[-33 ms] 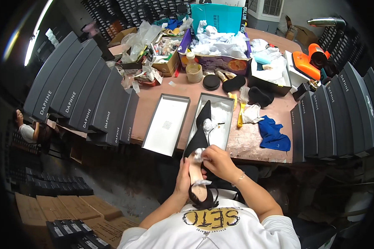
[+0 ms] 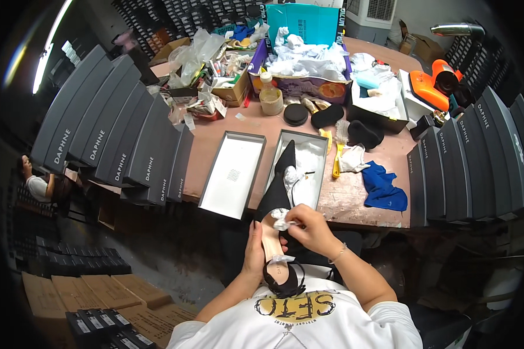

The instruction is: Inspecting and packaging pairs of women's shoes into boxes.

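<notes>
My left hand (image 2: 254, 251) is wrapped round the side of a black pointed shoe (image 2: 275, 196) with a beige insole, held toe away from me over my lap. A strip of white wrapping sits across its back part, near the black straps. My right hand (image 2: 310, 228) pinches a wad of crumpled white paper (image 2: 281, 223) at the shoe's opening. Beyond the held shoe, its black mate (image 2: 286, 156) lies in an open grey shoe box (image 2: 315, 200), with white paper in its opening. The box's white-lined lid (image 2: 232, 174) lies to the left.
Stacked dark shoe boxes stand at the left (image 2: 131, 148) and right (image 2: 442, 174). A blue cloth (image 2: 384, 189) and a yellow-handled brush (image 2: 336, 163) lie right of the open box. Behind are a purple carton (image 2: 297, 87) of crumpled paper, a bottle (image 2: 271, 100) and an orange tool (image 2: 428, 92).
My right hand has shifted slightly right, and more of the paper wad shows outside the shoe's opening. My left hand keeps its hold on the shoe.
</notes>
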A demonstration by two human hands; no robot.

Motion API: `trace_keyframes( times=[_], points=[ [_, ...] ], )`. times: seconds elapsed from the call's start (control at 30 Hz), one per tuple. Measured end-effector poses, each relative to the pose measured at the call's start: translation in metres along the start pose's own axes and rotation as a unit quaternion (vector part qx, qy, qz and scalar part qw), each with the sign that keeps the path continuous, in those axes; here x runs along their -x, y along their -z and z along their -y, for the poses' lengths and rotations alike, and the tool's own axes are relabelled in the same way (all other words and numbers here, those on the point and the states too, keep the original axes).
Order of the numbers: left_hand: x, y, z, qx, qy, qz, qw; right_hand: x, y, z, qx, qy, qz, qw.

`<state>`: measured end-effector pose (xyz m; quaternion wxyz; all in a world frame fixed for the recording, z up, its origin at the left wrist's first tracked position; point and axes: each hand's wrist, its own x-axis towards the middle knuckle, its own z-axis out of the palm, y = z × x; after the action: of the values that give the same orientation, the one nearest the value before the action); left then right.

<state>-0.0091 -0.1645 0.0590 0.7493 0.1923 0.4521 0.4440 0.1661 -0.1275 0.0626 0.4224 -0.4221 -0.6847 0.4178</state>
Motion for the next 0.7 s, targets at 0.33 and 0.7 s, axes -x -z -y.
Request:
trace_keyframes(
  times=[0.33, 0.7],
  points=[
    [-0.020, -0.018, -0.003, 0.046, -0.050, 0.023, 0.997, -0.018, -0.001, 0.002, 0.118, -0.002, -0.041, 0.992],
    [-0.040, -0.018, -0.006, 0.068, -0.126, 0.106, 0.984, 0.001, 0.014, -0.003, -0.517, -0.291, -0.045, 0.803]
  ],
)
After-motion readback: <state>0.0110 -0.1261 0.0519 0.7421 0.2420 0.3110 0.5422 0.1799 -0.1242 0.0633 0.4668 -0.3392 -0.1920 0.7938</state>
